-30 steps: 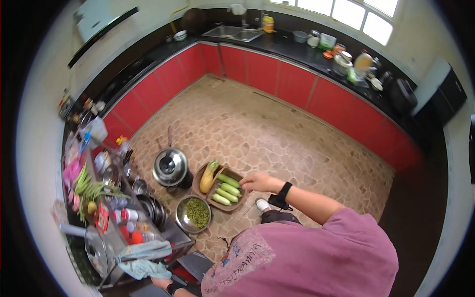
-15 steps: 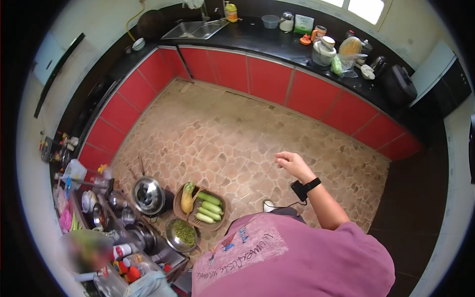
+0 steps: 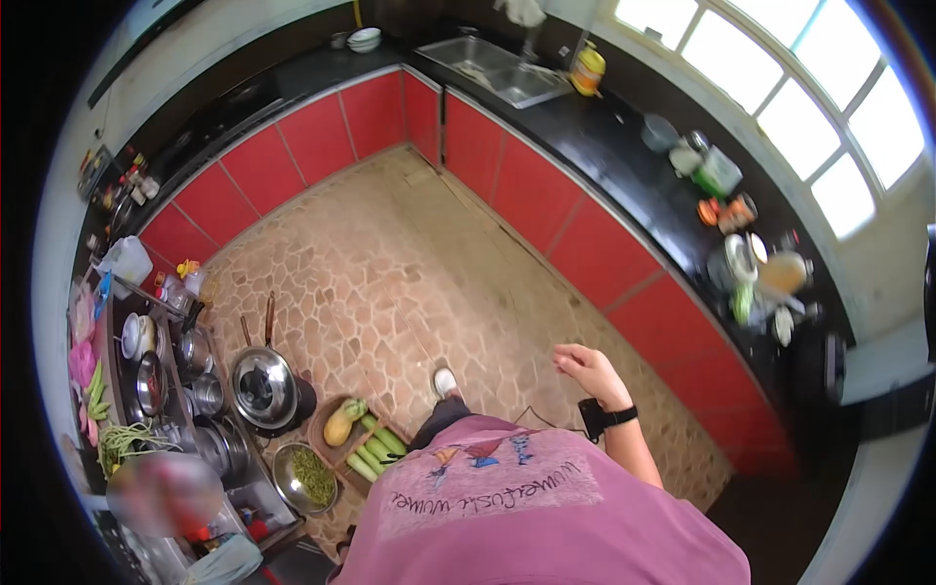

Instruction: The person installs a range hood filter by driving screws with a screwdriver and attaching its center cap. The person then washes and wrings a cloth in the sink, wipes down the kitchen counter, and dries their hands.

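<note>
My right hand hangs over the floor at the right of my body, its fingers curled together with nothing visible in them. A dark band and a black device are on that wrist. My left hand is not visible; part of a dark band shows beside my shirt. Left of my body a brown basket holds a yellow squash and several long green vegetables, partly hidden by my shirt. Beside it stands a metal bowl of small green pieces. A lidded pot stands behind the bowl.
A crowded metal rack with pans and bottles stands at the left. Red cabinets under a black counter run round the room, with a sink. My white shoe is on the floor.
The view has turned. My right hand has moved away from the basket's green vegetables. My left hand, earlier by the light blue cloth, has gone out of sight. My shoe is now farther forward.
</note>
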The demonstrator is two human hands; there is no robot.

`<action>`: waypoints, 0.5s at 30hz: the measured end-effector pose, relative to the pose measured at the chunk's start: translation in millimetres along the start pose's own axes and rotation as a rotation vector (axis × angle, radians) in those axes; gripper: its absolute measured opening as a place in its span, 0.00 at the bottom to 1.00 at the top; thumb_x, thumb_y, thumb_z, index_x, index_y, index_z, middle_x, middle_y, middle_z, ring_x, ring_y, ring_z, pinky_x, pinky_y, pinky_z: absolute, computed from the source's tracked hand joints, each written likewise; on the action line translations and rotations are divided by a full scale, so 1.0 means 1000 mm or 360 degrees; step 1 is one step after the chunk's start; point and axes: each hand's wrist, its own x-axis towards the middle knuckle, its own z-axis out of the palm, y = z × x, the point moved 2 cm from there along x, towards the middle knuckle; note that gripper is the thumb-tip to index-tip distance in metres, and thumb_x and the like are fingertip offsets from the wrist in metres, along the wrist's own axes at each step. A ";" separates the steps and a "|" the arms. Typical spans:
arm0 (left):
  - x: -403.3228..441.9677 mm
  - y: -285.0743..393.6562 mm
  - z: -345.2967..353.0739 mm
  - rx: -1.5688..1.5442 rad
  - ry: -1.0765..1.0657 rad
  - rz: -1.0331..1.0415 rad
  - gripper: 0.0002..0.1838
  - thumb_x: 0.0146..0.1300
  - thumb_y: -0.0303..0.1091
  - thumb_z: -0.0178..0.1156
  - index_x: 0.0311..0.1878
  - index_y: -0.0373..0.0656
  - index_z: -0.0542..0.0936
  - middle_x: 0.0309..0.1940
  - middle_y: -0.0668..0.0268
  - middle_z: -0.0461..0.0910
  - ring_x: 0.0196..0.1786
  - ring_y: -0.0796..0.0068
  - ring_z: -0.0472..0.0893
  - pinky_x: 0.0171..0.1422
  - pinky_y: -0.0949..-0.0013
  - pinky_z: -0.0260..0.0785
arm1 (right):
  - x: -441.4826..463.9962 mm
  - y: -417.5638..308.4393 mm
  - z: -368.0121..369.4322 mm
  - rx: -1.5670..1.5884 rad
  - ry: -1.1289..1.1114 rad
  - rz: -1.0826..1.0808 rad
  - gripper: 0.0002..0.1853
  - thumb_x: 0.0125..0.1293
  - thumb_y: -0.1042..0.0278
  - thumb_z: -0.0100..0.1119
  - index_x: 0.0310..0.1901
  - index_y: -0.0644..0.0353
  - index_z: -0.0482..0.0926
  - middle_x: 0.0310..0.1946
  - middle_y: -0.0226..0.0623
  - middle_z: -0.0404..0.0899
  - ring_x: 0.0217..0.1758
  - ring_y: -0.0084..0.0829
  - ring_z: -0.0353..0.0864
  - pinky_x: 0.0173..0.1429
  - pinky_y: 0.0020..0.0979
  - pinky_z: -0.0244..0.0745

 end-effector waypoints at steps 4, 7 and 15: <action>0.056 0.066 -0.018 0.0261 0.0012 0.0138 0.14 0.59 0.38 0.53 0.39 0.36 0.76 0.28 0.49 0.74 0.36 0.60 0.78 0.39 0.56 0.67 | 0.098 -0.060 -0.011 -0.0059 0.0092 0.0064 0.16 0.63 0.71 0.53 0.51 0.69 0.73 0.38 0.34 0.79 0.39 0.22 0.78 0.44 0.24 0.73; 0.110 0.137 -0.051 0.0554 0.0087 0.0484 0.13 0.58 0.38 0.54 0.37 0.36 0.77 0.26 0.48 0.74 0.34 0.61 0.78 0.38 0.56 0.67 | 0.171 -0.108 -0.011 -0.0162 0.0105 -0.0169 0.15 0.63 0.71 0.53 0.50 0.70 0.73 0.36 0.33 0.78 0.38 0.22 0.77 0.44 0.24 0.72; 0.173 0.347 -0.139 -0.2260 -0.0185 -0.0169 0.23 0.60 0.46 0.54 0.54 0.42 0.69 0.46 0.60 0.74 0.38 0.63 0.79 0.36 0.63 0.74 | 0.360 -0.143 0.028 -0.0170 -0.0164 -0.0179 0.16 0.63 0.71 0.54 0.50 0.71 0.73 0.35 0.34 0.79 0.39 0.22 0.77 0.45 0.23 0.71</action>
